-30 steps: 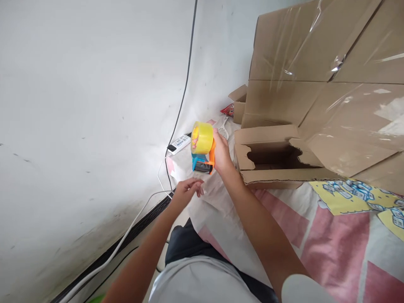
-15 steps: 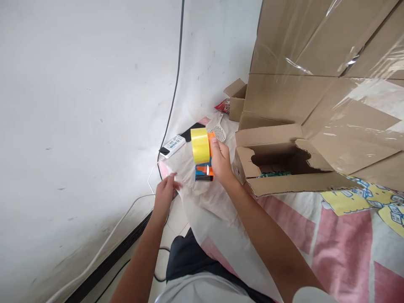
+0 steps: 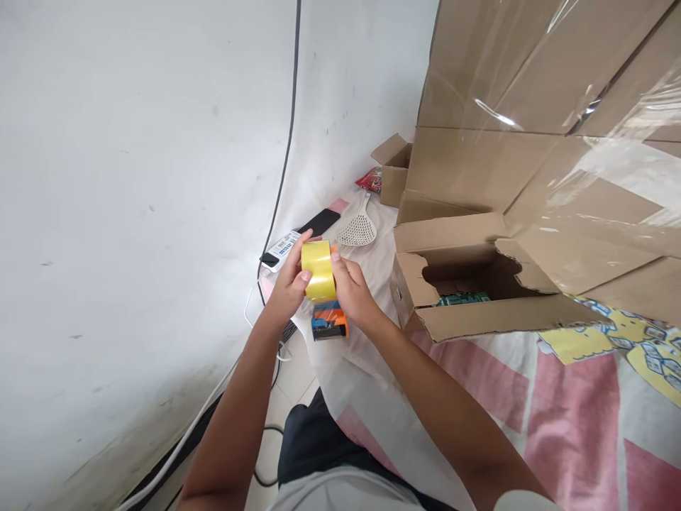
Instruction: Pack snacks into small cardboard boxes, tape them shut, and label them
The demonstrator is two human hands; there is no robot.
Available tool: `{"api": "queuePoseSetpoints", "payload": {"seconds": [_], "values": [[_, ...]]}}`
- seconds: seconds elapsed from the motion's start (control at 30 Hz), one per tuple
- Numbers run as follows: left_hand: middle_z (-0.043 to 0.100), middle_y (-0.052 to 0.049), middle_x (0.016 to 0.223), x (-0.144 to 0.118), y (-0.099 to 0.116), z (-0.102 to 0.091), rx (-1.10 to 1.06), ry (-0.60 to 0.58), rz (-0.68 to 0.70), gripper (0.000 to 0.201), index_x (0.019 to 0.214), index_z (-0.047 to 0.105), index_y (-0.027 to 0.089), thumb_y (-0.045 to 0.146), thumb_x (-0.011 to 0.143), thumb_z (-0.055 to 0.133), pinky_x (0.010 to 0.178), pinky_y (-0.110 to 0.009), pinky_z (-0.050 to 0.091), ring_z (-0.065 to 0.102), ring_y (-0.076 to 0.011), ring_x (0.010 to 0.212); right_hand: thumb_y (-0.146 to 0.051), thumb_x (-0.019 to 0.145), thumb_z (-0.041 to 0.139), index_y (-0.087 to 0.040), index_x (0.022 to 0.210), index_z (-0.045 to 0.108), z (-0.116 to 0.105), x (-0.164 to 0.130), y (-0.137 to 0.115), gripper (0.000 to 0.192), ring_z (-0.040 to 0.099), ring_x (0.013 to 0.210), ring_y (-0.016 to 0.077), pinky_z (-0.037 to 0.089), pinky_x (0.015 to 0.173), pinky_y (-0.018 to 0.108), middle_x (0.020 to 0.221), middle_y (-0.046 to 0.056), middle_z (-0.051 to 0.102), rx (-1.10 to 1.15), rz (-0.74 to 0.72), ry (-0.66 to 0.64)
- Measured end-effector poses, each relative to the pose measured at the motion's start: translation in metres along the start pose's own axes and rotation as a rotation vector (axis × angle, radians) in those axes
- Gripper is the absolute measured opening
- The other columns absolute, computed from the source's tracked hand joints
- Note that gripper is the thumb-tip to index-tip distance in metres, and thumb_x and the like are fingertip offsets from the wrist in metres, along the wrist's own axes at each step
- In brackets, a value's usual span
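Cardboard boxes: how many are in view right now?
3. A small open box by the wall, a torn open box right of the hands, and a big taped box behind them. More may be hidden behind.

Sitting mid-frame: tape dispenser (image 3: 323, 291) between both hands; open box (image 3: 468, 291) lying right; phone (image 3: 319, 222) and scoop (image 3: 357, 228) resting above.

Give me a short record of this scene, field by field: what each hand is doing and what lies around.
Left hand: left hand grips the yellow tape roll from its left side
Right hand: right hand holds the tape dispenser that carries the roll
Nearby box: open cardboard box, something green inside
Behind the hands: white mesh scoop, black phone
Surface: pink and white sheet
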State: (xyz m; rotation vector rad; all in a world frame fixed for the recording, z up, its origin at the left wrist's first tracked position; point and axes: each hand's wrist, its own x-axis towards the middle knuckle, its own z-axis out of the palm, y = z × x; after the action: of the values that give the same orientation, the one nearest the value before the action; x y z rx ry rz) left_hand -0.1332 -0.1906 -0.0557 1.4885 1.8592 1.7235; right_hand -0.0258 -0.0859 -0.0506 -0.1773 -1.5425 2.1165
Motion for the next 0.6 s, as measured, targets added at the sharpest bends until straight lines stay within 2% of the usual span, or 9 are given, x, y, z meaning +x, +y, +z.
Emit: {"api": "queuePoseSetpoints", "payload": {"seconds": [0.13, 0.23, 0.3, 0.37, 0.43, 0.47, 0.53, 0.6], "values": [[0.047, -0.014, 0.158, 0.001, -0.001, 0.005, 0.010, 0.024, -0.013, 0.078, 0.158, 0.035, 0.028, 0.072, 0.095, 0.045, 0.111, -0.046, 0.049, 0.050, -0.0327, 0.142, -0.071, 0.092, 0.054, -0.022, 0.087, 0.068, -0.001, 0.000, -0.004, 0.051, 0.068, 0.075, 0.0187, 0.051, 0.059, 0.026, 0.074, 0.003, 0.067, 0.035, 0.015, 0.016], [0.040, -0.014, 0.163, -0.002, 0.001, 0.007, 0.102, 0.038, -0.031, 0.075, 0.158, 0.036, 0.028, 0.070, 0.097, 0.042, 0.121, -0.049, 0.038, 0.039, -0.0321, 0.150, -0.066, 0.090, 0.061, -0.021, 0.087, 0.068, -0.004, 0.002, -0.006, 0.046, 0.067, 0.070, 0.0172, 0.050, 0.058, 0.025, 0.075, 0.002, 0.068, 0.025, 0.019, 0.006], [0.039, -0.015, 0.163, -0.010, 0.003, 0.009, 0.168, 0.131, -0.043, 0.073, 0.157, 0.038, 0.027, 0.070, 0.098, 0.042, 0.120, -0.050, 0.037, 0.039, -0.0315, 0.150, -0.061, 0.088, 0.066, -0.021, 0.087, 0.068, -0.005, 0.005, -0.008, 0.041, 0.067, 0.068, 0.0172, 0.051, 0.060, 0.026, 0.074, 0.002, 0.069, 0.026, 0.016, 0.032], [0.053, -0.016, 0.152, -0.023, 0.006, 0.013, 0.189, 0.301, -0.111, 0.069, 0.149, 0.047, 0.024, 0.070, 0.098, 0.040, 0.111, -0.048, 0.046, 0.052, -0.0306, 0.139, -0.059, 0.089, 0.066, -0.021, 0.088, 0.067, -0.006, 0.008, -0.011, 0.038, 0.069, 0.069, 0.0186, 0.054, 0.062, 0.028, 0.072, 0.002, 0.069, 0.057, 0.011, 0.090], [0.067, -0.015, 0.128, -0.039, 0.011, 0.020, 0.142, 0.392, -0.284, 0.066, 0.133, 0.059, 0.021, 0.072, 0.096, 0.040, 0.095, -0.044, 0.054, 0.066, -0.0283, 0.117, -0.059, 0.091, 0.063, -0.022, 0.087, 0.066, -0.006, 0.010, -0.014, 0.037, 0.071, 0.070, 0.0198, 0.057, 0.064, 0.030, 0.070, 0.002, 0.068, 0.084, -0.001, 0.144], [0.071, -0.013, 0.116, -0.046, 0.015, 0.024, 0.092, 0.378, -0.400, 0.066, 0.125, 0.062, 0.020, 0.074, 0.095, 0.041, 0.087, -0.042, 0.056, 0.070, -0.0269, 0.106, -0.059, 0.092, 0.062, -0.022, 0.086, 0.065, -0.006, 0.011, -0.016, 0.037, 0.071, 0.070, 0.0200, 0.057, 0.064, 0.030, 0.069, 0.002, 0.068, 0.088, -0.011, 0.171], [0.074, -0.010, 0.099, -0.059, 0.023, 0.033, -0.048, 0.257, -0.625, 0.067, 0.115, 0.062, 0.019, 0.079, 0.089, 0.047, 0.074, -0.038, 0.057, 0.073, -0.0249, 0.087, -0.057, 0.093, 0.061, -0.023, 0.084, 0.063, -0.007, 0.013, -0.018, 0.035, 0.071, 0.070, 0.0197, 0.058, 0.065, 0.030, 0.069, 0.002, 0.067, 0.080, -0.040, 0.228], [0.075, -0.009, 0.088, -0.067, 0.030, 0.042, -0.184, 0.118, -0.743, 0.065, 0.108, 0.063, 0.018, 0.078, 0.083, 0.057, 0.067, -0.034, 0.055, 0.073, -0.0230, 0.075, -0.053, 0.095, 0.058, -0.023, 0.084, 0.062, -0.008, 0.014, -0.019, 0.032, 0.072, 0.072, 0.0193, 0.058, 0.065, 0.029, 0.069, 0.001, 0.067, 0.063, -0.065, 0.284]]}}
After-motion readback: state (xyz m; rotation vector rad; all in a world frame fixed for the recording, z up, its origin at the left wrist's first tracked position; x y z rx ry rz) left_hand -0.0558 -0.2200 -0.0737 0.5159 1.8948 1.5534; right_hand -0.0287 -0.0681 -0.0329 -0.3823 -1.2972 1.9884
